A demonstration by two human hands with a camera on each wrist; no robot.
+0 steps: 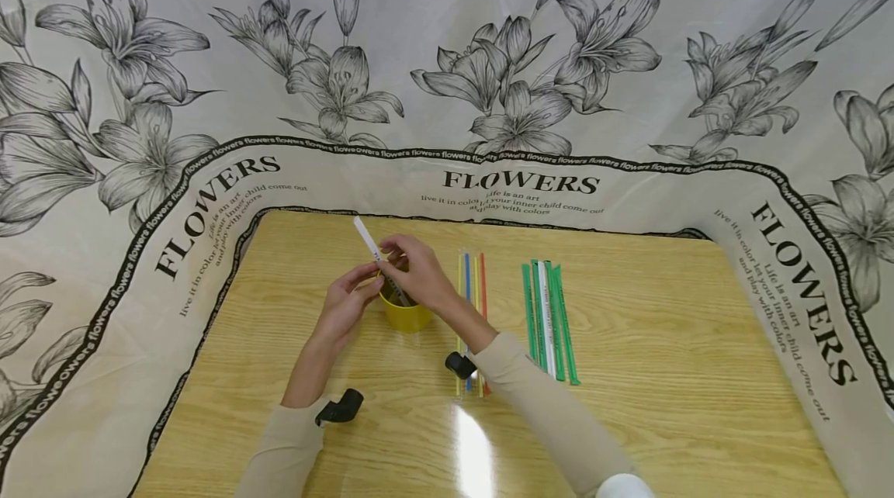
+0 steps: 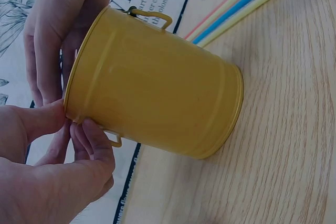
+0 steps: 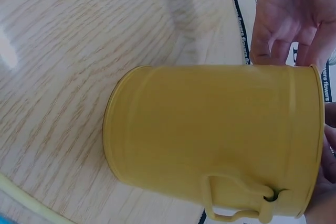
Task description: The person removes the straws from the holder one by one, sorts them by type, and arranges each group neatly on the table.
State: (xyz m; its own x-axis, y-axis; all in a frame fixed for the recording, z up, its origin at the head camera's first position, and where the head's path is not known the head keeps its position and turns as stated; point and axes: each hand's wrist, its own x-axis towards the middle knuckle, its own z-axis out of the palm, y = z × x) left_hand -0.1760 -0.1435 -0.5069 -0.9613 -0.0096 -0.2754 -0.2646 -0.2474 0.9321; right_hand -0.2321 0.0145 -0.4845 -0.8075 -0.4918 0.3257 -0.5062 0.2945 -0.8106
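A small yellow metal pail (image 1: 407, 318) stands upright on the wooden table, with little loop handles near its rim in both wrist views. My left hand (image 1: 344, 302) pinches the pail's rim between thumb and fingers, clearest in the left wrist view. Over the mouth, my right hand (image 1: 419, 273) holds a white paper-wrapped straw (image 1: 366, 236). The straw is tilted, its upper end sticking out to the far left and its lower end inside the pail. In the right wrist view the pail (image 3: 220, 135) hides most of the right hand's fingers.
Right of the pail lie several loose straws, among them a blue straw (image 1: 467, 281) and a red straw (image 1: 483, 288), partly under the right forearm. Farther right are several green-wrapped straws (image 1: 563, 327) and a white-wrapped straw (image 1: 545, 319). A flower-print cloth (image 1: 524, 207) borders the table.
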